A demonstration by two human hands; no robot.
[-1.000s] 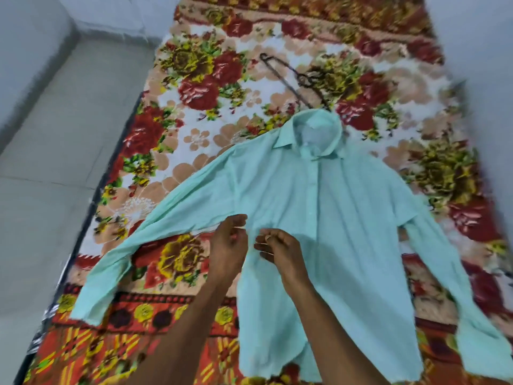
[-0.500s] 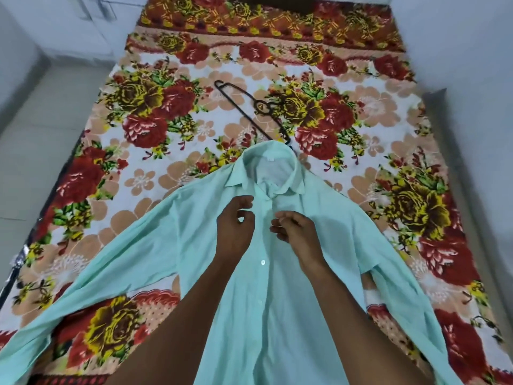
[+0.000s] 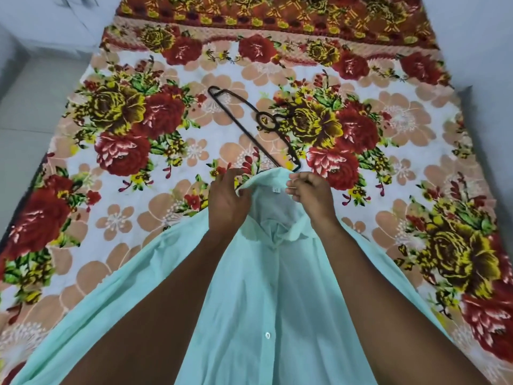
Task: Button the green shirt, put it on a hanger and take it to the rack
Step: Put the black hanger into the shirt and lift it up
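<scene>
The pale green shirt [image 3: 258,307] lies front-up on a flowered bed cover, its placket buttoned down the middle and its sleeves spread to both sides. My left hand [image 3: 227,201] grips the left side of the collar. My right hand [image 3: 311,195] pinches the right side of the collar with curled fingers. The collar stands open between them, showing a small white label. A black hanger [image 3: 261,123] lies flat on the cover just beyond the collar, its near end almost touching the shirt.
The flowered bed cover [image 3: 138,140] fills most of the view. A pale tiled floor [image 3: 25,112] runs along the left of the bed. A white wall [image 3: 477,37] stands close on the right.
Both hands have moved up the shirt front from the lower placket to the collar and taken hold of it. The view has shifted forward toward the hanger.
</scene>
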